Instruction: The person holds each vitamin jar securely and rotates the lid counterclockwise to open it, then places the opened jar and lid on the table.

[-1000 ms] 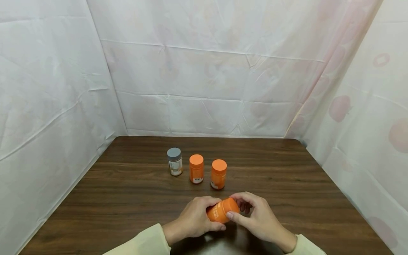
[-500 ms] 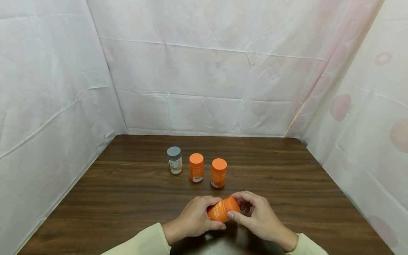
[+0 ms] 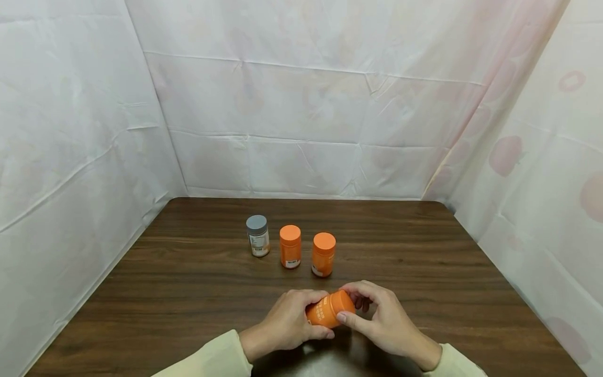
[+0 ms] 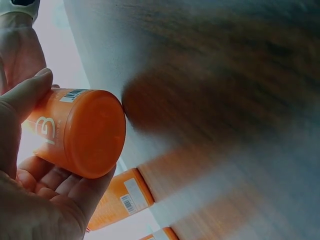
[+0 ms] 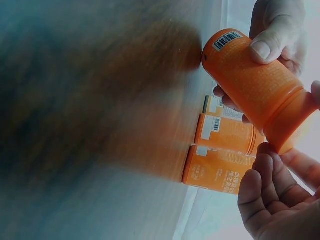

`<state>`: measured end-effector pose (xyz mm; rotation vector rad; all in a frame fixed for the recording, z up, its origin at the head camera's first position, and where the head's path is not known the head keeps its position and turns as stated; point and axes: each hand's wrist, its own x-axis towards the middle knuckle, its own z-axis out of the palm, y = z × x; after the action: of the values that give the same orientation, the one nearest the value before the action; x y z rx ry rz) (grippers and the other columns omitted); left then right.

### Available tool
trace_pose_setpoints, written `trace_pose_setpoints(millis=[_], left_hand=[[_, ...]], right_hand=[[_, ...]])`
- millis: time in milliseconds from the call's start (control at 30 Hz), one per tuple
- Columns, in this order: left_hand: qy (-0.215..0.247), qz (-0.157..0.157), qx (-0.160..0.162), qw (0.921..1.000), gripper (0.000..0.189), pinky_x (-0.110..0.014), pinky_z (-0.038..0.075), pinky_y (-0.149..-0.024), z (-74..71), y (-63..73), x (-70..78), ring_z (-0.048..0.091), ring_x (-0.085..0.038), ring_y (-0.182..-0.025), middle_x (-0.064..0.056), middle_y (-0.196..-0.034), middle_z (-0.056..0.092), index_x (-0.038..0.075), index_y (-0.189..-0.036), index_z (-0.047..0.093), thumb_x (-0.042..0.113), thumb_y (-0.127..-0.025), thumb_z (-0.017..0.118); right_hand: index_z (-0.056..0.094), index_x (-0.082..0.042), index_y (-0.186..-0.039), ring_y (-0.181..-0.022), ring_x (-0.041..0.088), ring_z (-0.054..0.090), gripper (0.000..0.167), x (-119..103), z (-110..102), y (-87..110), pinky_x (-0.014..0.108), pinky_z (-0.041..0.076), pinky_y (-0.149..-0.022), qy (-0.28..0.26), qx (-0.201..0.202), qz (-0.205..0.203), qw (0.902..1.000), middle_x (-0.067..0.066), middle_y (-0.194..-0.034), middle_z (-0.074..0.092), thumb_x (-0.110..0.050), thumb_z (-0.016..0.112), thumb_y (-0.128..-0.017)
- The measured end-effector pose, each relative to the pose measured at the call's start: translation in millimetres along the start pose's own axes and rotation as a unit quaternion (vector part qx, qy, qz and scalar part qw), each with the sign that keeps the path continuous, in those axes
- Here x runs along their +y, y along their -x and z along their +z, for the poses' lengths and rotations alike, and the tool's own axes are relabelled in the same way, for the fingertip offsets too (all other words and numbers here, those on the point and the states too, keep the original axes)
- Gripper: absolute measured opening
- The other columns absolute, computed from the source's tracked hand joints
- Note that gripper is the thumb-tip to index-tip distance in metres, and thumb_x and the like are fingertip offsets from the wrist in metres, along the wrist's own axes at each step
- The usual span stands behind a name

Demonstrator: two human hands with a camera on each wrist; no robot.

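Note:
An orange bottle with white lettering is tilted between my two hands, its orange cap toward the right. My left hand grips the body, fingers on the far side and thumb on the near side. My right hand pinches the cap between thumb and fingers. In the left wrist view the bottle's round base faces the camera, its lower edge right at the table. A barcode label shows near the base in the right wrist view.
Beyond the hands, a grey-capped white bottle and two upright orange bottles, one in the middle and one on the right, stand on the dark wooden table. White sheeting encloses the back and sides.
The bottle has turned slightly about its length, shifting its lettering. Both hands keep nearly the same place and grip, while the head view has tilted down a little.

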<state>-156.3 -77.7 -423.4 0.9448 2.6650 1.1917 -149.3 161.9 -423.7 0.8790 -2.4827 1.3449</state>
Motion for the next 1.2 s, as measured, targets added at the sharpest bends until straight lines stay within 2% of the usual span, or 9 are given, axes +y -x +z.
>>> trace_pose_setpoints(millis=[200, 500, 633, 767, 967, 1067, 1200], left_hand=[[0.003, -0.002, -0.003, 1.0, 0.042, -0.021, 0.049, -0.068, -0.1, 0.4, -0.4, 0.057, 0.002, -0.077, 0.02, -0.091, 0.063, 0.031, -0.113, 0.07, 0.032, -0.077, 0.092], [0.0, -0.004, -0.005, 1.0, 0.045, -0.021, 0.049, -0.07, -1.2, -0.2, 0.0, 0.058, 0.002, -0.078, 0.02, -0.094, 0.065, 0.03, -0.117, 0.071, 0.032, -0.077, 0.092], [0.0, -0.003, -0.007, 1.0, 0.046, -0.021, 0.049, -0.071, -0.6, 0.0, -0.4, 0.057, 0.002, -0.078, 0.02, -0.094, 0.065, 0.03, -0.117, 0.071, 0.031, -0.077, 0.092], [0.001, -0.002, -0.007, 1.0, 0.047, -0.021, 0.049, -0.071, -0.7, 0.4, -0.3, 0.058, 0.003, -0.079, 0.02, -0.096, 0.065, 0.03, -0.119, 0.071, 0.032, -0.077, 0.092], [0.002, -0.005, -0.006, 1.0, 0.047, -0.021, 0.049, -0.071, -0.7, 0.7, 0.1, 0.058, 0.003, -0.079, 0.02, -0.096, 0.066, 0.03, -0.119, 0.07, 0.031, -0.078, 0.092], [-0.001, -0.007, -0.008, 0.9999, 0.047, -0.021, 0.049, -0.07, -0.4, 0.8, -0.4, 0.058, 0.003, -0.078, 0.02, -0.095, 0.065, 0.031, -0.119, 0.07, 0.031, -0.077, 0.092], [-0.003, -0.007, -0.008, 0.9999, 0.045, -0.021, 0.049, -0.069, 0.1, 0.6, 0.0, 0.057, 0.003, -0.077, 0.021, -0.091, 0.064, 0.031, -0.116, 0.07, 0.031, -0.077, 0.092]], right_hand=[[0.069, -0.024, -0.12, -0.08, 0.016, 0.06, 0.035, 0.4, -1.7, 0.4, 0.032, 0.051, -0.066, 0.003, -0.005, -0.027, 0.9996, -0.013, -0.095, 0.064, -0.029, 0.084, -0.088], [0.067, -0.017, -0.128, -0.085, 0.01, 0.059, 0.046, 2.6, -5.4, -0.2, 0.029, 0.05, -0.069, 0.004, -0.011, -0.082, 0.9966, -0.01, -0.105, 0.064, -0.024, 0.085, -0.086], [0.065, -0.022, -0.131, -0.089, 0.009, 0.061, 0.05, 2.0, -7.2, -0.2, 0.03, 0.051, -0.072, 0.001, -0.026, -0.084, 0.9961, -0.01, -0.115, 0.066, -0.022, 0.086, -0.085], [0.063, -0.025, -0.133, -0.095, 0.009, 0.062, 0.058, 0.3, -8.6, -0.9, 0.032, 0.052, -0.076, -0.006, -0.036, -0.096, 0.9947, -0.007, -0.123, 0.065, -0.012, 0.087, -0.082], [0.064, -0.019, -0.134, -0.11, 0.016, 0.06, 0.068, -0.7, -9.0, -0.1, 0.034, 0.053, -0.083, -0.004, -0.044, -0.118, 0.9921, -0.001, -0.129, 0.061, 0.003, 0.086, -0.074], [0.063, -0.019, -0.135, -0.112, 0.016, 0.06, 0.071, -0.7, -8.8, 0.4, 0.035, 0.053, -0.084, 0.0, -0.043, -0.118, 0.9921, -0.002, -0.13, 0.06, 0.002, 0.087, -0.072], [0.06, -0.022, -0.138, -0.107, 0.014, 0.06, 0.069, -2.2, -7.9, 0.0, 0.033, 0.054, -0.082, 0.007, -0.027, -0.114, 0.9931, -0.002, -0.13, 0.061, -0.008, 0.09, -0.077]])
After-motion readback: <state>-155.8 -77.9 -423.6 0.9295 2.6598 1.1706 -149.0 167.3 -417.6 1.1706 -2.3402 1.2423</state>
